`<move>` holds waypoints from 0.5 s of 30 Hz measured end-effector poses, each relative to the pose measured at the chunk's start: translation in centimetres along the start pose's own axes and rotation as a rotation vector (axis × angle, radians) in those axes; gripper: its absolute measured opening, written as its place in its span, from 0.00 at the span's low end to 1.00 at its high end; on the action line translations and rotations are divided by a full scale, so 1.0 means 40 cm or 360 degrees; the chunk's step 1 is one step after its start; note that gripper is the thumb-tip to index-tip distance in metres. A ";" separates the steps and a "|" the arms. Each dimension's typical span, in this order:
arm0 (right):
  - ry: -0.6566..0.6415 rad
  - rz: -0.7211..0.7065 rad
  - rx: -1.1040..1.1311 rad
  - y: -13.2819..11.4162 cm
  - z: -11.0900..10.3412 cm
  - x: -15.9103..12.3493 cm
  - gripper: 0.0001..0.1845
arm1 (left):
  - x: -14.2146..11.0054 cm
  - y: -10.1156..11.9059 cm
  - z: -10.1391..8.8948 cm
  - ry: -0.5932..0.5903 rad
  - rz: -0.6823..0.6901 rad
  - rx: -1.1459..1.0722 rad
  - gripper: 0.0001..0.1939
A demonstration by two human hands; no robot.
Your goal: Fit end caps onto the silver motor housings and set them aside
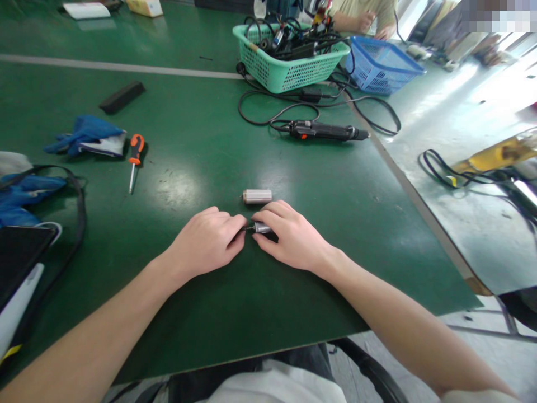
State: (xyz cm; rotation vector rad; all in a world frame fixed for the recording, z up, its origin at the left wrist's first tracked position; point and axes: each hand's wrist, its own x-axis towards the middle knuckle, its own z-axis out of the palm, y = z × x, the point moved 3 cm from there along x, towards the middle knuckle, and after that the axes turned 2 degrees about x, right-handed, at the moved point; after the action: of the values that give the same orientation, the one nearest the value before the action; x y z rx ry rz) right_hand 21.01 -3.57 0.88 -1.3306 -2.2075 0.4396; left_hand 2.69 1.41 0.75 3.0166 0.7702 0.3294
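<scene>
From where I stand: green tabletop point(201, 330), near edge at the person's lap. Near left, a dark-screened device point(25, 252) lies flat. Mid-table, both hands meet just above the surface. Right hand point(293, 238) pinches a small metal cylinder point(262, 227) between thumb and fingertips, other fingers bent together over it. Cylinder sits between the two hands, a thin shaft point(250, 228) pointing left from it. Left hand point(213, 238) is curled, thumb and forefinger pressed close at the shaft's end; can't tell if they grip it, tips hide it. Just beyond the hands, a ribbed silver cylinder point(257, 196) lies on its side. Farther left: orange-and-black screwdriver point(136, 148), tip toward the near side, beside a blue glove point(90, 137). Farther right: black power driver point(329, 131), corded, tip pointing right. Far left, black bar point(122, 97). Far side, green basket point(289, 73) full of cables and tools, blue basket point(381, 64) just right of it. Another person's hands point(366, 21) show behind the baskets.
</scene>
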 end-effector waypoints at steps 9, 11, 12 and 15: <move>-0.0011 -0.0010 -0.0018 0.005 0.002 -0.002 0.12 | 0.000 0.000 -0.003 0.0022 -0.0017 0.0027 0.11; -0.0004 -0.0013 -0.0015 0.004 0.002 -0.002 0.11 | 0.001 0.002 -0.005 0.0033 -0.0007 0.0025 0.11; 0.0000 -0.0013 -0.0015 0.004 0.002 -0.002 0.11 | 0.001 0.002 -0.005 0.0038 -0.0006 0.0023 0.11; 0.0004 -0.0011 -0.0015 0.002 0.001 -0.002 0.11 | 0.001 0.002 -0.004 0.0046 -0.0006 0.0019 0.11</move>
State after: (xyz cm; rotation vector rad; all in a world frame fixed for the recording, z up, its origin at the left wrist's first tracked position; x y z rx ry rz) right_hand 21.05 -3.61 0.77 -1.3272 -2.2140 0.4254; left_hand 2.71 1.35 0.92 3.0279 0.7824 0.3701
